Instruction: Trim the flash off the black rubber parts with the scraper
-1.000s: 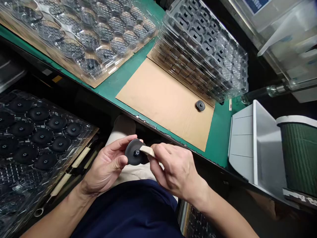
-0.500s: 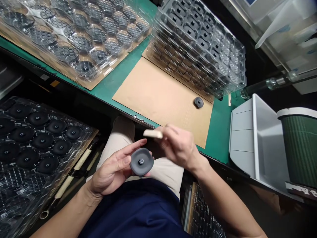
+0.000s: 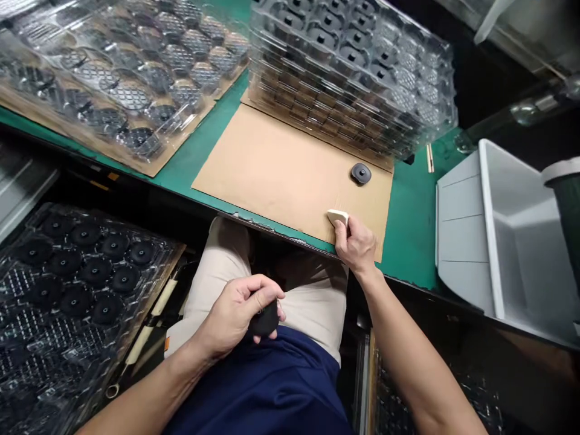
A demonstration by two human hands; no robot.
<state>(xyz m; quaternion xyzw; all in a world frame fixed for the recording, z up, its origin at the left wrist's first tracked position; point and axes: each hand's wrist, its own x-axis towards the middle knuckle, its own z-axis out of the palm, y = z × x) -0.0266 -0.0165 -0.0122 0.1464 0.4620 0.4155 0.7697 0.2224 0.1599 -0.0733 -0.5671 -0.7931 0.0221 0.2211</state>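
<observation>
My left hand (image 3: 247, 308) is closed around a black rounded disc part (image 3: 265, 320) above my lap, its fingers and thumb hiding much of it. Over the near right part of the cardboard sheet (image 3: 267, 163), my right hand (image 3: 357, 244) grips a flat cream-coloured pad (image 3: 338, 216) between thumb and fingers. I cannot tell whether the pad touches the cardboard. Farther back on the same sheet lies another black part (image 3: 361, 174) with a small raised centre.
Stacked clear trays (image 3: 344, 84) of black parts stand behind the cardboard. Another clear tray (image 3: 131, 96) is at the upper left. Lower left, a tray (image 3: 81, 266) holds several black discs. A grey bin (image 3: 487, 229) and a green cylinder (image 3: 566, 211) stand at the right.
My right hand has moved away from the left, forward and right over the cardboard, with the cream pad. My left hand has closed further over the disc, which is now tilted.
</observation>
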